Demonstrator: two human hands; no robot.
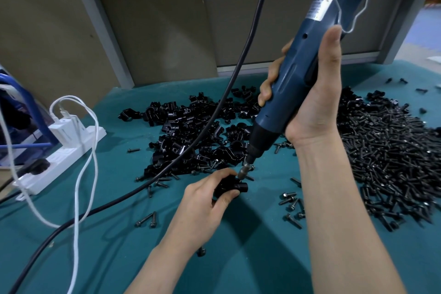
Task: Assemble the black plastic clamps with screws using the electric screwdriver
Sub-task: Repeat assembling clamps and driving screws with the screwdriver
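two bare hands at work on one clamp. the left hand (202, 203) pinches a small black plastic clamp (235, 187) between curled fingers and thumb, low at the middle of the teal cloth-covered bench (262, 258); whether it rests on the cloth cannot be told. the right hand (310, 107) is wrapped fully round the barrel of the blue-grey corded electric screwdriver (293, 79), which is tilted, its metal bit (243, 172) meeting the top of the clamp. the screw itself is hidden under the bit.

risks, as judged: the tilt could let the bit slip off the screw head toward the left thumb, or drive the screw in crooked. the thick black power cable (238, 67), sweeping over the heap of loose black clamps (191, 131), could drag on the tool.

surroundings: a large heap of black screws (393, 150) lies at right, with strays scattered nearby. a white power strip (59, 162) with white leads (78, 198) sits at left. grey-brown panels (155, 19) back the bench.
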